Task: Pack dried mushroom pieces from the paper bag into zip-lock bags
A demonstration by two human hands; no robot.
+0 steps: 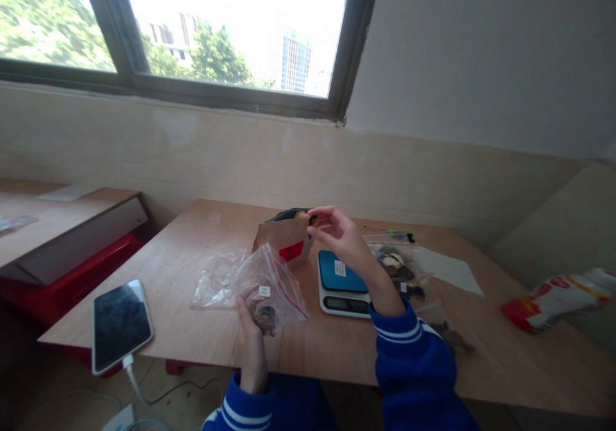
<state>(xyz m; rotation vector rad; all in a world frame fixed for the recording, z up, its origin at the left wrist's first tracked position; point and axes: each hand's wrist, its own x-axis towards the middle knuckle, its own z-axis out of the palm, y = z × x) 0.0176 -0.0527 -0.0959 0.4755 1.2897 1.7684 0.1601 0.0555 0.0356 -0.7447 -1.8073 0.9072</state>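
My right hand [337, 235] is raised above a blue-topped digital kitchen scale [339, 277], pinching a small brown piece [302, 216] at the mouth of a brown paper bag [283, 242] with a red label. My left hand [251, 335] grips the lower end of a clear zip bag [272, 283] with a red seal and small white label. A dark lump [264, 319] sits in the bag's bottom, against my fingers. A second clear bag [392, 261] holding dark pieces lies beyond the scale.
A flattened plastic bag [216, 283] lies left of my hands on the wooden table [163, 296]. A phone [121, 325] with a charging cable sits near the front edge. A white paper sheet [450, 270] and a red-and-white packet [558, 299] are on the right.
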